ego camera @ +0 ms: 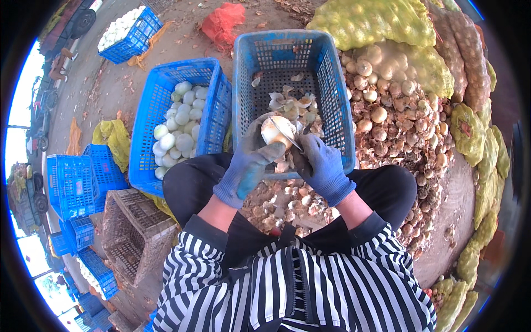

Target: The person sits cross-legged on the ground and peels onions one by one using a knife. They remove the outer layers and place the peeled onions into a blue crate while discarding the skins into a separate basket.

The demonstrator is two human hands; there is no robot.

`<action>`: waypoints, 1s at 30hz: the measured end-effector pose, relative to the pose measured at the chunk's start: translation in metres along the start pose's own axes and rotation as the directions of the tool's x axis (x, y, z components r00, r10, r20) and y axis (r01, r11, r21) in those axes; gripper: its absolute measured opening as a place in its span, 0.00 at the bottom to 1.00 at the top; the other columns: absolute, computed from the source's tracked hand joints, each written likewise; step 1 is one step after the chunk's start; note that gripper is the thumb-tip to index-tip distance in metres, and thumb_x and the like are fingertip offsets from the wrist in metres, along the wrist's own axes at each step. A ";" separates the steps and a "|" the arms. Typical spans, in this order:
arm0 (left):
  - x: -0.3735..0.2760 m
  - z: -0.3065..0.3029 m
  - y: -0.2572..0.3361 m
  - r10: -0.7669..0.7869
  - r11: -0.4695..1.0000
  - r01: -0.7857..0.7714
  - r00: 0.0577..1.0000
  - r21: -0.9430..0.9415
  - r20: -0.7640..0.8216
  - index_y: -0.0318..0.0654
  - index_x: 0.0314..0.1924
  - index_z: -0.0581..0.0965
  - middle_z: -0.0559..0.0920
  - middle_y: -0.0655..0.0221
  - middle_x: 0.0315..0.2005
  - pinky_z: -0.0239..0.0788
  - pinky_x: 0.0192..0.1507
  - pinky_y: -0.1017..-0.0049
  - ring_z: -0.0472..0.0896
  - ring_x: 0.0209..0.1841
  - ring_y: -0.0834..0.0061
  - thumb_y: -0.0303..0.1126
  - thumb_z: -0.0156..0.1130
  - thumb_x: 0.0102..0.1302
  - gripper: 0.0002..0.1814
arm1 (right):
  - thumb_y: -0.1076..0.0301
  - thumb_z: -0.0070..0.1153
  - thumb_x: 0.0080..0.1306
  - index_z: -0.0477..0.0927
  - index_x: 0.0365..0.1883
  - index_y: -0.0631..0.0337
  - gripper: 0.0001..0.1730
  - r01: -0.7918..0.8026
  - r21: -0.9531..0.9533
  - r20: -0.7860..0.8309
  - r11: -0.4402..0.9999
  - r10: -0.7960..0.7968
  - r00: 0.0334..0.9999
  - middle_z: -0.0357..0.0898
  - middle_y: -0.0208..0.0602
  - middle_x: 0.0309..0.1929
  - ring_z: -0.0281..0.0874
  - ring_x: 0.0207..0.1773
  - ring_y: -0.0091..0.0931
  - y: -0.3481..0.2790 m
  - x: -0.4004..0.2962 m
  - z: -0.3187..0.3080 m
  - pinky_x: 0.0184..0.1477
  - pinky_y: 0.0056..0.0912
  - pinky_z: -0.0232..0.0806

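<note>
My left hand (252,155), in a blue knitted work glove, grips a partly peeled onion (272,132) with white flesh showing. In my right hand (321,164), gloved alike, is a small knife (286,133) whose blade lies across the onion. Both hands are over the near end of a blue plastic crate (350,124), which has dry onion skins (296,106) on its slotted floor. Left of it, a brighter blue crate (143,112) holds many peeled white onions (182,118).
A pile of unpeeled onions (379,116) spreads on the right, below yellow mesh sacks (373,20). On the left are stacked blue crates (70,182) and a dirty brown crate (137,232). Another crate of peeled onions (128,37) and red netting (224,23) lie farther off.
</note>
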State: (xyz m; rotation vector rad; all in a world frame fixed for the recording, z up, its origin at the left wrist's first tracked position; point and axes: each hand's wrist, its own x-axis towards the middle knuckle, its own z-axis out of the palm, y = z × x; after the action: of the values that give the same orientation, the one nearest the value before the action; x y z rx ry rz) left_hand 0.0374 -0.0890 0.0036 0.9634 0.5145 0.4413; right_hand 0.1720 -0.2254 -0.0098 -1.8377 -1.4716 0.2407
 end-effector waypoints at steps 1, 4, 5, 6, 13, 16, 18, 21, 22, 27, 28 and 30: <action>0.002 -0.003 -0.002 -0.013 1.000 0.013 1.000 -0.009 0.009 0.34 0.68 0.64 0.77 0.62 0.56 0.73 0.59 0.73 0.78 0.57 0.70 0.27 0.72 0.58 0.39 | 0.71 0.59 0.64 0.72 0.49 0.61 0.16 -0.006 -0.004 0.013 1.000 0.006 1.000 0.77 0.44 0.39 0.80 0.35 0.45 -0.001 0.000 0.001 0.32 0.45 0.72; 0.003 -0.004 0.000 -0.048 0.997 0.049 0.998 -0.053 0.036 0.33 0.66 0.65 0.78 0.62 0.55 0.74 0.59 0.73 0.79 0.57 0.72 0.30 0.74 0.58 0.39 | 0.72 0.60 0.63 0.72 0.43 0.61 0.12 -0.032 0.004 -0.015 0.999 0.032 0.999 0.75 0.44 0.36 0.78 0.34 0.44 -0.002 0.002 0.003 0.33 0.44 0.70; 0.001 -0.001 0.003 -0.056 0.995 0.059 0.998 -0.079 0.042 0.33 0.66 0.66 0.78 0.62 0.55 0.73 0.59 0.73 0.79 0.56 0.72 0.30 0.75 0.58 0.39 | 0.72 0.60 0.62 0.72 0.41 0.62 0.11 -0.041 0.010 -0.036 0.999 0.041 0.999 0.74 0.44 0.34 0.78 0.34 0.44 -0.003 0.002 0.003 0.33 0.43 0.69; -0.001 0.001 0.006 -0.061 0.992 0.065 0.997 -0.105 0.046 0.33 0.65 0.66 0.78 0.62 0.54 0.73 0.59 0.72 0.79 0.56 0.72 0.31 0.75 0.58 0.38 | 0.71 0.60 0.63 0.72 0.42 0.61 0.12 -0.029 -0.018 -0.018 0.999 0.028 0.999 0.75 0.43 0.35 0.78 0.34 0.44 -0.002 0.002 0.003 0.32 0.43 0.69; 0.003 -0.013 -0.015 0.147 0.960 -0.142 0.989 0.241 -0.003 0.34 0.66 0.68 0.78 0.65 0.56 0.71 0.60 0.73 0.78 0.57 0.73 0.40 0.76 0.57 0.41 | 0.68 0.60 0.64 0.73 0.45 0.61 0.13 0.053 -0.080 -0.002 0.995 -0.053 0.999 0.75 0.42 0.37 0.79 0.34 0.42 0.000 0.005 0.004 0.32 0.42 0.71; 0.001 -0.008 -0.008 0.165 0.957 -0.165 0.986 0.239 0.021 0.34 0.66 0.68 0.78 0.65 0.56 0.71 0.60 0.73 0.78 0.57 0.74 0.40 0.76 0.57 0.41 | 0.69 0.61 0.64 0.73 0.45 0.60 0.13 0.068 -0.057 0.020 0.996 -0.067 0.998 0.75 0.41 0.36 0.79 0.35 0.42 0.011 0.000 0.007 0.32 0.42 0.70; -0.006 -0.002 0.004 0.095 0.978 -0.096 0.995 0.186 0.014 0.33 0.66 0.69 0.78 0.65 0.56 0.71 0.60 0.73 0.78 0.57 0.74 0.40 0.76 0.57 0.41 | 0.69 0.61 0.63 0.73 0.44 0.60 0.13 0.082 -0.020 0.014 0.996 -0.082 0.997 0.74 0.41 0.35 0.78 0.35 0.42 0.017 -0.004 0.009 0.32 0.43 0.69; -0.009 -0.007 0.001 0.031 0.994 -0.036 0.998 0.102 0.045 0.33 0.66 0.68 0.78 0.65 0.57 0.71 0.60 0.74 0.77 0.57 0.74 0.41 0.76 0.56 0.41 | 0.70 0.61 0.62 0.73 0.43 0.60 0.13 0.084 -0.010 0.002 0.996 -0.084 0.996 0.74 0.42 0.35 0.77 0.36 0.43 0.018 -0.007 0.012 0.33 0.43 0.68; -0.008 -0.004 0.000 0.044 0.985 -0.042 0.999 0.165 -0.009 0.33 0.66 0.68 0.77 0.64 0.57 0.71 0.59 0.74 0.77 0.58 0.74 0.42 0.77 0.55 0.43 | 0.70 0.61 0.62 0.72 0.43 0.60 0.13 0.071 -0.051 0.019 0.996 -0.070 0.997 0.74 0.41 0.36 0.78 0.36 0.42 0.020 -0.009 0.015 0.33 0.42 0.69; -0.007 -0.008 -0.011 0.049 0.976 -0.044 0.999 0.216 -0.015 0.32 0.65 0.68 0.78 0.63 0.56 0.74 0.56 0.74 0.78 0.56 0.74 0.39 0.77 0.54 0.42 | 0.69 0.61 0.61 0.71 0.42 0.59 0.14 0.050 -0.162 -0.071 0.986 -0.062 0.996 0.74 0.42 0.37 0.78 0.37 0.43 0.022 -0.006 0.020 0.35 0.45 0.70; -0.010 -0.001 0.000 -0.011 0.988 0.017 0.999 0.156 -0.043 0.31 0.64 0.68 0.78 0.63 0.55 0.75 0.55 0.74 0.79 0.56 0.74 0.37 0.77 0.54 0.41 | 0.69 0.60 0.61 0.71 0.43 0.59 0.14 0.003 -0.175 -0.010 0.985 -0.005 1.000 0.75 0.43 0.40 0.78 0.37 0.44 0.033 -0.007 0.020 0.37 0.46 0.71; -0.012 -0.001 0.009 -0.024 1.000 0.024 0.999 0.012 -0.027 0.30 0.65 0.68 0.79 0.61 0.54 0.77 0.51 0.75 0.80 0.54 0.73 0.36 0.76 0.54 0.40 | 0.69 0.58 0.64 0.72 0.43 0.59 0.11 -0.159 -0.168 0.004 0.973 0.162 0.987 0.78 0.43 0.36 0.78 0.34 0.44 0.057 -0.017 0.026 0.36 0.45 0.71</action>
State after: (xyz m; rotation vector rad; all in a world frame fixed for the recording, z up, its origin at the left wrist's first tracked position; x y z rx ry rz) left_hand 0.0261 -0.0903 0.0130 0.9637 0.5533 0.4304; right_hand 0.1946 -0.2321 -0.0700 -2.0989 -1.3918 0.2184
